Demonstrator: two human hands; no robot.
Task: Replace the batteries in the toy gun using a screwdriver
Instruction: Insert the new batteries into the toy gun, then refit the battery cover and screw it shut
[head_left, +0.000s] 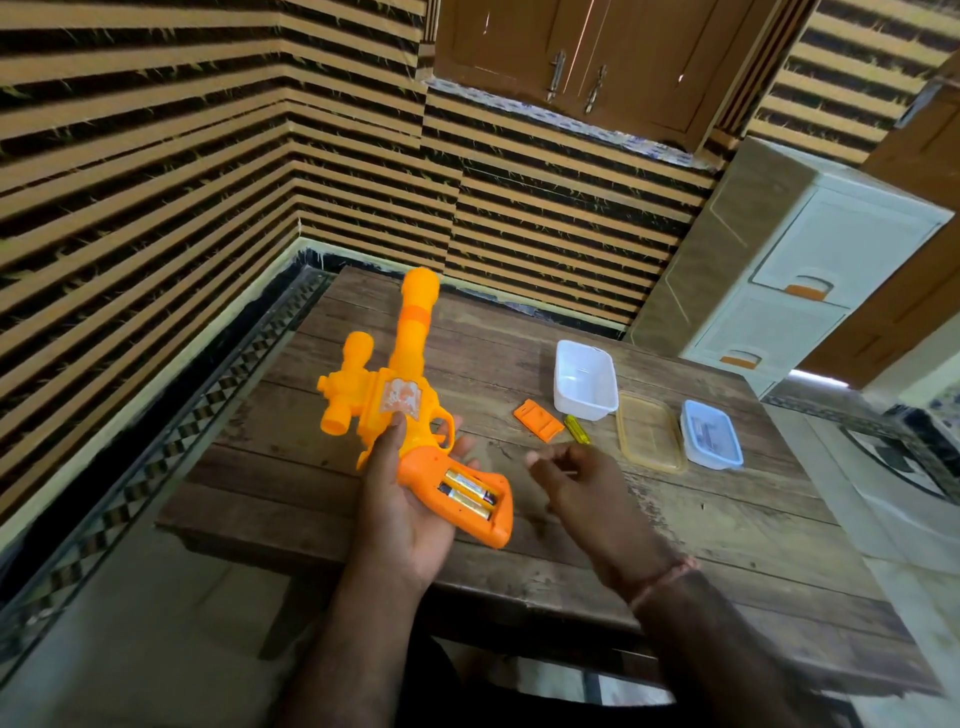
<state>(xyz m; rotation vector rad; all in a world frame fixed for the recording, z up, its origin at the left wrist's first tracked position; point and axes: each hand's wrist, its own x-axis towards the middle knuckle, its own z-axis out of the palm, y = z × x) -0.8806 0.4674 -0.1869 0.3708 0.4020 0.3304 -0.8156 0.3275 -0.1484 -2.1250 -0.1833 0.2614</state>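
Your left hand (402, 512) cradled the orange toy gun (402, 410) from beneath, palm up, with the thumb pressed against the sticker on its side and the fingers curled under the grip. You held the gun above the near-left part of the wooden tabletop (675, 519), its barrel pointing away from you toward the striped wall. The battery compartment in the grip faced up with its cover off, and two batteries (467, 493) lay side by side inside it. Your right hand (576, 486) hovered just to the right of the grip, fingers loosely curled and grasping nothing that could be made out, though motion blur softened the fingertips. The orange compartment cover (537, 420) lay flat on the tabletop beyond your right hand, and just beside it rested the yellow screwdriver (577, 429). Farther back stood an open white plastic container (584, 379), with its yellowish lid (650, 432) lying flat to the right and touching it. A closed container with a blue lid (710, 434) sat next to that lid.
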